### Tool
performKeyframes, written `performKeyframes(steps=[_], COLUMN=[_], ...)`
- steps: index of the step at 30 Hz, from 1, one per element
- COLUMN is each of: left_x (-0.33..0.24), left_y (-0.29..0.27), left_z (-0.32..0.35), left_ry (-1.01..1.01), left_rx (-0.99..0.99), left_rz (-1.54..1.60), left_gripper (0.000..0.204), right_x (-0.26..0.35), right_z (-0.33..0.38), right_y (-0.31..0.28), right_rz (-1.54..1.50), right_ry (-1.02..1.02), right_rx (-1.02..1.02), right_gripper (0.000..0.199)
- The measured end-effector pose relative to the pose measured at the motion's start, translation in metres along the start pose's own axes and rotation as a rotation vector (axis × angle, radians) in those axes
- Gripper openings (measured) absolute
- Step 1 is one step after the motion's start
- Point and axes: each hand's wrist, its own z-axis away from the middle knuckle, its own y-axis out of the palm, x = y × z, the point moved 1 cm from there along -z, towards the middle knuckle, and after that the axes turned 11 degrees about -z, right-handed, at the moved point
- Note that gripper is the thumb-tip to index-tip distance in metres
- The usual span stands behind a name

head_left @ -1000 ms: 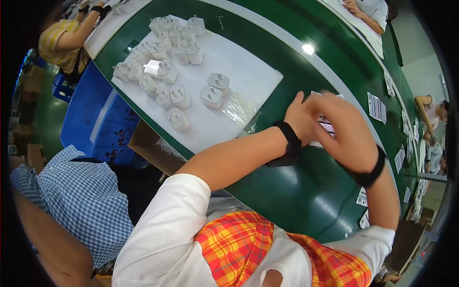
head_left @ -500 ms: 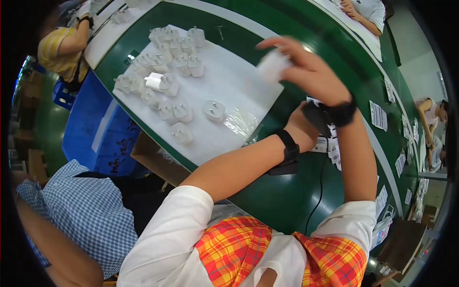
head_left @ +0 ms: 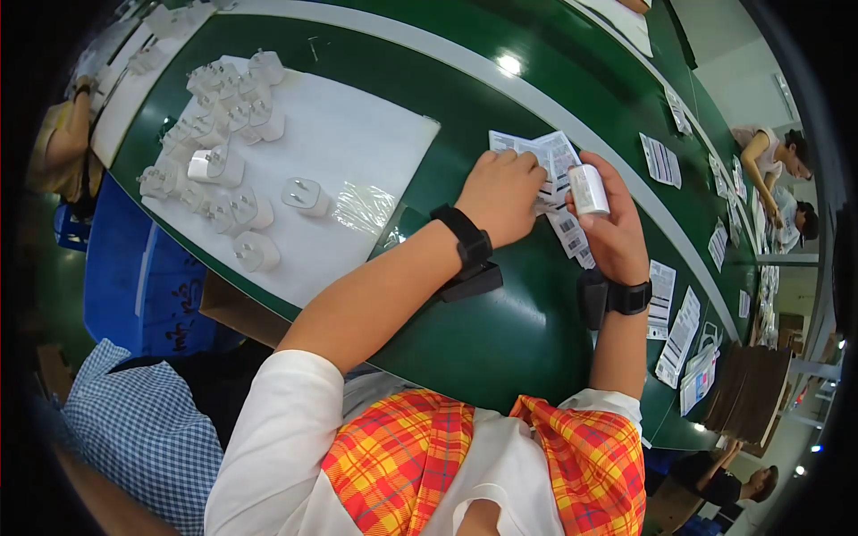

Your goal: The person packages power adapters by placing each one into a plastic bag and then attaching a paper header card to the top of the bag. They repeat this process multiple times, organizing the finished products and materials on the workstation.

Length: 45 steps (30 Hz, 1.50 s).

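My right hand (head_left: 618,230) is closed around a small white plug-in charger (head_left: 589,190), with its printed side turned up. Just left of it, my left hand (head_left: 505,198) has its fingers curled onto printed label sheets (head_left: 559,154), which lie fanned on the green table; the fingertips are partly hidden. On a white foam mat (head_left: 357,116) to the left stand several more white chargers (head_left: 223,165), most with their prongs up. One charger (head_left: 305,196) stands apart from the group, beside a stack of clear plastic film pieces (head_left: 365,209).
More printed sheets (head_left: 660,161) are spread along the green table (head_left: 483,335) to the right. A blue bin (head_left: 121,277) and a cardboard box (head_left: 237,308) are below the table's left edge. Beside me, at left, sits a person in a checked shirt (head_left: 152,429). Others work farther off.
My right hand has come down from above the mat's corner, bringing the charger beside the labels. My left hand, previously mostly hidden behind the right wrist, now shows at the labels. The view has shifted right.
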Motion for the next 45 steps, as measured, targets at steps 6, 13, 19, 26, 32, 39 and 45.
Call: performKeyframes(steps=[6,13,19,26,32,39,45], left_x=[0.005,0.011,0.012,0.022,0.030,-0.005,-0.007], left_y=[-0.012,-0.031,-0.038,0.002,0.011,-0.009,-0.018], left_z=[0.011,0.015,-0.004,-0.007,-0.002,0.012,0.011], left_ry=[0.003,0.036,-0.020,-0.052,0.074,0.036,0.016], left_rx=[-0.193,-0.038,0.134,-0.124,-0.106,0.006,-0.084], left_rz=[-0.092,-0.262,-0.215,-0.136,-0.143,-0.205,-0.122], left_gripper=[0.049,0.048,0.037,0.046,0.053,0.060,0.052], right_x=[-0.013,-0.028,-0.020,-0.021,-0.028,-0.037,-0.034], right_z=[0.011,0.001,0.003,0.006,0.010,-0.006,-0.005], right_y=[-0.009,0.003,0.010,0.009,0.016,0.015,0.012], right_rz=[0.212,0.779,0.941,0.800,1.259,1.167,0.983], right_ry=[-0.069,-0.209,-0.199,0.018,-0.411,-0.260,-0.138], right_rx=[-0.201,-0.032,-0.028,-0.139,-0.038,-0.206,-0.199], right_gripper=[0.066,0.055,0.053,0.059,0.057,0.042,0.026])
